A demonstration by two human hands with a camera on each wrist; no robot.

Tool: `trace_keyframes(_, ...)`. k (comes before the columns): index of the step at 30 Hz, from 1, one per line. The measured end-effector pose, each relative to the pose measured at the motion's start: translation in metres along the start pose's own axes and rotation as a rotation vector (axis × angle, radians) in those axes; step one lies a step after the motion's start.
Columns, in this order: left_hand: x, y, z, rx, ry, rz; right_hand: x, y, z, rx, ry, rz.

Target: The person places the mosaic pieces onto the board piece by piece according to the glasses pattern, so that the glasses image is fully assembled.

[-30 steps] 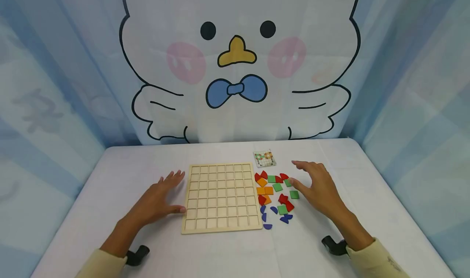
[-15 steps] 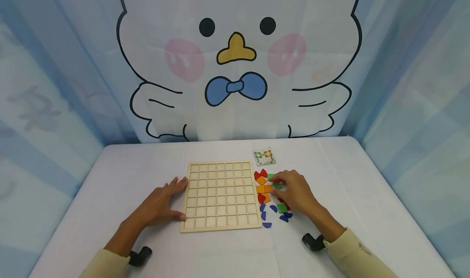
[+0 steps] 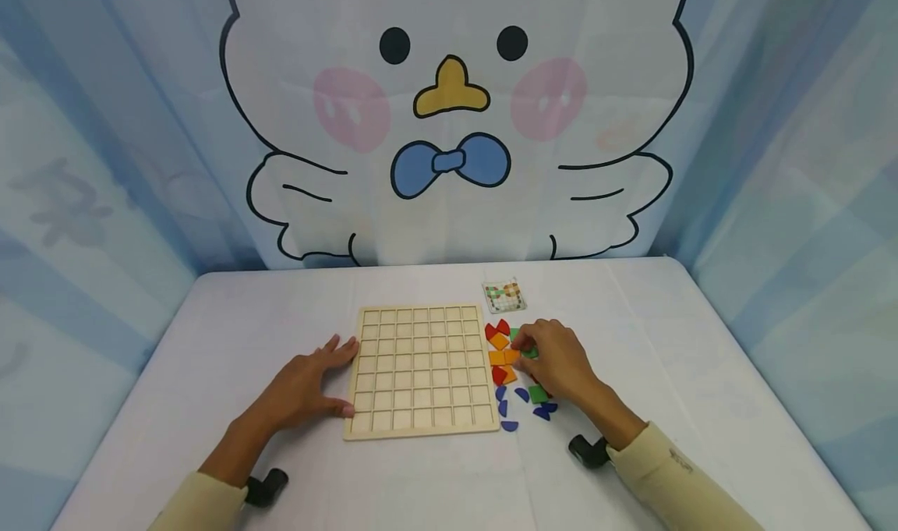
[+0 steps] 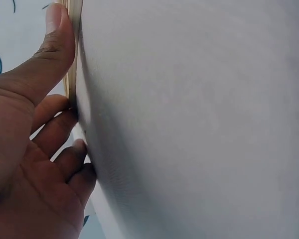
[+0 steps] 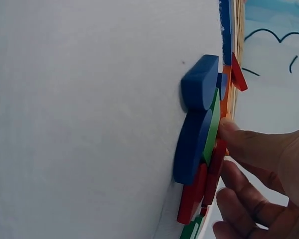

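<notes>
A square wooden grid board [image 3: 424,369] lies flat on the table, its cells bare. Along its left edge rests my left hand [image 3: 309,387], thumb and fingers spread and touching the rim; in the left wrist view the thumb [image 4: 54,45] lies against the board's side. Right of the board, my right hand [image 3: 557,363] reaches down into the loose pieces, thumb and index finger pinching an orange square tile [image 3: 511,356] at its near and far edges. Green squares [image 3: 538,394] and red pieces [image 3: 499,376] lie close around these fingers, some hidden beneath the hand.
Blue half-round pieces [image 3: 509,426] lie near the board's lower right corner. Behind the pieces is a small pattern card [image 3: 504,296] showing a coloured grid. A printed curtain [image 3: 449,227] hangs behind the table [image 3: 435,484].
My right hand has moved left and down from above the pieces to the orange square tile, its fingers closing in. My left hand has come up against the board's left edge.
</notes>
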State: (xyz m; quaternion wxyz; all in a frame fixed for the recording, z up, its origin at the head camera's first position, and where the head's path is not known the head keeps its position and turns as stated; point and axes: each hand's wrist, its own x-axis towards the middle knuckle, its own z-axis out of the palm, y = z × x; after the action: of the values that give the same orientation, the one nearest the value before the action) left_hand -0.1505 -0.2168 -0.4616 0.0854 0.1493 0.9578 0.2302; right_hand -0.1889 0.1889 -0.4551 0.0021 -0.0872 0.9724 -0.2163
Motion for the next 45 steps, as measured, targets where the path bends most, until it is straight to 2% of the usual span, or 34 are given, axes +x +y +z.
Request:
trace_keyframes(9, -0.002, 0.003, -0.001, 0.020, 0.011, -0.018, 0.004, -0.001, -0.007, 0.146, -0.015, 0.037)
trace_keyframes(15, -0.001, 0.002, -0.002, 0.027, 0.003, -0.031, 0.010, -0.008, -0.012, 0.177, 0.037, 0.019)
trace_keyframes(25, -0.002, 0.002, 0.001, 0.022, 0.002, -0.040, 0.030, -0.029, -0.003, 0.215, 0.020, -0.010)
trace_keyframes(33, 0.001, 0.002, 0.003, 0.017, 0.003, -0.046, 0.038, -0.041, 0.008, 0.191, 0.004, -0.071)
trace_keyframes(45, 0.001, 0.003, 0.002, 0.020, 0.007, -0.050, 0.048, -0.042, 0.016, 0.086, -0.037, -0.117)
